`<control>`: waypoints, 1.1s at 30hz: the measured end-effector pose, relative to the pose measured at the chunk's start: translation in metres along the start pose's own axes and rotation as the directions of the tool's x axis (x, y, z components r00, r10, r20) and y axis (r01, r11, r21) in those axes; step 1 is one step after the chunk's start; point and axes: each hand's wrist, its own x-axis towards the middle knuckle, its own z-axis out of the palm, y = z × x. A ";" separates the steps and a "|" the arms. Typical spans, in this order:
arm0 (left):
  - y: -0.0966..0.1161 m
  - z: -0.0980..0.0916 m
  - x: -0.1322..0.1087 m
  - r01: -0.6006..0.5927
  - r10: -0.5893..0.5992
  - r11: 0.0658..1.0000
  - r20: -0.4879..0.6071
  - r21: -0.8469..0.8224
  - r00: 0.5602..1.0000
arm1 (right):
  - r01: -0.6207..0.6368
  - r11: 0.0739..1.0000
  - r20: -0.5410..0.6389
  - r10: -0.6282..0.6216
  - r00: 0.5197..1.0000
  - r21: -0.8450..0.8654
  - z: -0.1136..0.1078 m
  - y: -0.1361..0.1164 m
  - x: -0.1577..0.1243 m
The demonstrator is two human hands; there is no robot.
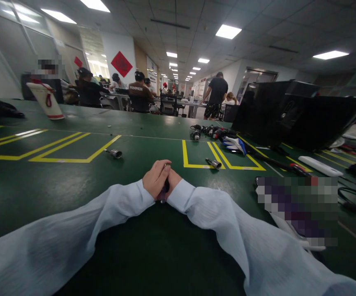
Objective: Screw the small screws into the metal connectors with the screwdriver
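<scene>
My left hand and my right hand are pressed together over the green table, close to its near edge. The fingers of both are closed around something mostly hidden. A dark, purplish bit of it shows below the palms, and a small shiny spot shows at the top by the fingertips; its kind I cannot make out. To the left of the hands lies a metal socket-like piece with a thin shank. A similar metal piece rests to the right, on a yellow tape line.
A white and blue glove and a tangle of black cabled parts lie at the back right. Dark monitors stand behind them. At right is a partly blurred phone-like slab. A white cup stands far left. People sit beyond.
</scene>
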 end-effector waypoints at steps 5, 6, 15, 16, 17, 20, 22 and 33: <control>-0.009 -0.006 0.013 -0.059 0.060 0.998 -0.031 0.030 0.998 | 0.021 0.997 -0.019 -0.022 1.000 -0.068 0.004 0.010 -0.001; -0.016 -0.012 0.017 -0.111 0.115 0.989 -0.037 0.092 0.993 | -0.010 0.996 -0.045 0.006 0.999 -0.090 0.003 0.015 -0.001; -0.127 -0.098 0.037 0.085 0.020 0.788 -0.163 0.609 0.986 | -0.433 0.844 -0.388 0.302 0.871 -0.315 -0.057 0.085 0.003; -0.135 -0.101 0.036 0.112 -0.020 0.776 -0.154 0.621 0.988 | -0.458 0.825 -0.399 0.317 0.860 -0.331 -0.062 0.090 0.003; -0.141 -0.104 0.036 0.137 -0.069 0.766 -0.131 0.629 0.989 | -0.484 0.803 -0.406 0.336 0.850 -0.348 -0.064 0.093 0.002; -0.152 -0.103 0.038 0.175 -0.217 0.763 -0.009 0.623 0.976 | -0.550 0.742 -0.406 0.400 0.822 -0.383 -0.063 0.099 0.002; -0.156 -0.101 0.040 0.184 -0.290 0.772 0.081 0.608 0.954 | -0.575 0.713 -0.403 0.427 0.810 -0.400 -0.062 0.099 0.001; -0.128 -0.092 0.032 0.188 -0.384 0.664 0.114 0.724 0.916 | -0.344 0.935 -0.360 0.351 0.864 0.087 -0.040 0.037 -0.016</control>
